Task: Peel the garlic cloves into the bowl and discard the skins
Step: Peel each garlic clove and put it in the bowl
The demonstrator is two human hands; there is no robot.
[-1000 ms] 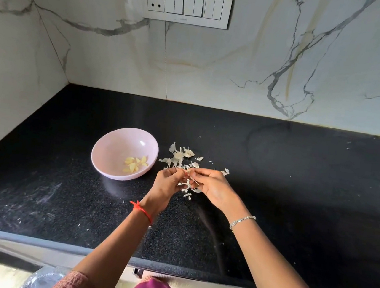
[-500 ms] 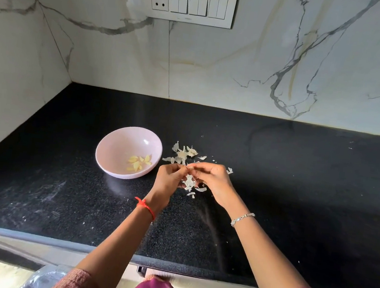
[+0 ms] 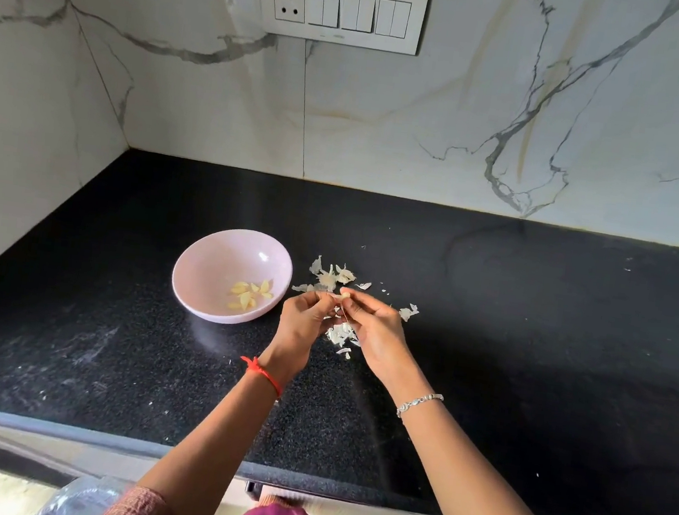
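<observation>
The countertop (image 3: 490,340) looks like speckled black polished stone; the wall (image 3: 389,113) is glossy veined marble; the pink bowl (image 3: 217,259) seems smooth, glossy plastic; garlic skins (image 3: 331,275) look thin and papery

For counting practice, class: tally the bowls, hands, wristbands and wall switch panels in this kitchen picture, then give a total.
Bowls: 1, the pink bowl
Hands: 2, the left hand and right hand, both pinching a garlic clove
Wristbands: 2, the red thread and silver bracelet
Switch panels: 1, the switch panel on the wall
Total: 6
</observation>
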